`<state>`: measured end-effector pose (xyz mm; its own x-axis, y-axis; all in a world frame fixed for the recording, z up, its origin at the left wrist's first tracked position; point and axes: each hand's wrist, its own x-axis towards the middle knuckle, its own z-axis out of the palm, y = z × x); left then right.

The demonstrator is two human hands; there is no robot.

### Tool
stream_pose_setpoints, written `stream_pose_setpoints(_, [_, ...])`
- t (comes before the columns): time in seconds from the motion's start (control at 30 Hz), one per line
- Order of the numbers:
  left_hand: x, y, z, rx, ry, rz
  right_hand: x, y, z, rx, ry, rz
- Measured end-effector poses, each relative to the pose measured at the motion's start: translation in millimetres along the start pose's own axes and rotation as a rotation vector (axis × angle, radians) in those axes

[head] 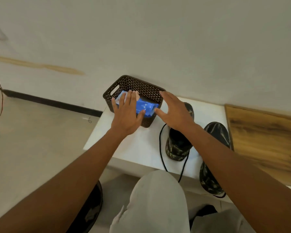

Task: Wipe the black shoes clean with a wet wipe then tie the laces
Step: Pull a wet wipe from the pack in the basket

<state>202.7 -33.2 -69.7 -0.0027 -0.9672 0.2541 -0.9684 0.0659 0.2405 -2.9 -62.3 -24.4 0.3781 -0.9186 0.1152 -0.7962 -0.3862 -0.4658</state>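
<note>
— what's closest to the lens?

— one knee in grey trousers [158, 199], low in the middle, with two bare forearms reaching forward on either side of it. a dark round thing sits by the floor at the lower left, too blurred to name.

— and the hands?

— two. the left hand [127, 113] is flat, fingers spread apart, palm down over the blue wet wipe pack [145, 107]; its fingertips lie across the pack's far end, but i cannot tell whether they press on it or only hover. the right hand [173, 111] is open too, fingers splayed, gripping nothing, held over the basket's right rim and the toe of the nearer shoe.

— where is the pack?

— inside the one dark brown perforated basket [151, 91], which stands at the far left corner of the white table [141, 145], against the wall. one pack, as far as shows.

— the shoes?

— two black shoes. the left shoe [178, 145] stands near the middle of the table, just right of the basket, toe toward the wall and partly under the right wrist. the right shoe [212, 165] lies along the table's right edge, its heel past the near edge, half hidden by the right forearm.

— laces?

— a loose black lace [160, 148] — untied — loops off the left shoe, runs across the tabletop and hangs over the near edge. beside the table's right edge lies one wooden board [267, 140].
</note>
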Motion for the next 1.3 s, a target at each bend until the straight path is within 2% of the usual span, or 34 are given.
stream_pose_setpoints(0.13, [21, -36, -5, -0.01, 0.03, 0.007, 38, -18, 23, 0.088, 0.02, -0.023])
stream_pose_setpoints(0.3, [66, -61, -13, 0.009, -0.073, -0.001, 92, -35, 43, 0.217, 0.0, 0.044])
stream_pose_setpoints(0.43, [97, -74, -6, -0.139, -0.194, 0.02, 127, -35, 62, 0.134, -0.033, 0.093])
stream_pose_setpoints(0.63, [114, -86, 18, -0.126, -0.384, -0.026, 155, -35, 83, 0.04, -0.127, 0.25])
stream_pose_setpoints(0.93, [125, -86, 28, -0.084, -0.445, -0.03, 152, -31, 88, 0.054, -0.087, 0.221])
stream_pose_setpoints(1.2, [123, -79, 24, -0.01, -0.473, -0.027, 150, -34, 62, 0.51, -0.039, 0.436])
stream_pose_setpoints(1.3, [121, -78, 23, -0.001, -0.483, -0.022, 148, -34, 51, 0.639, 0.005, 0.45])
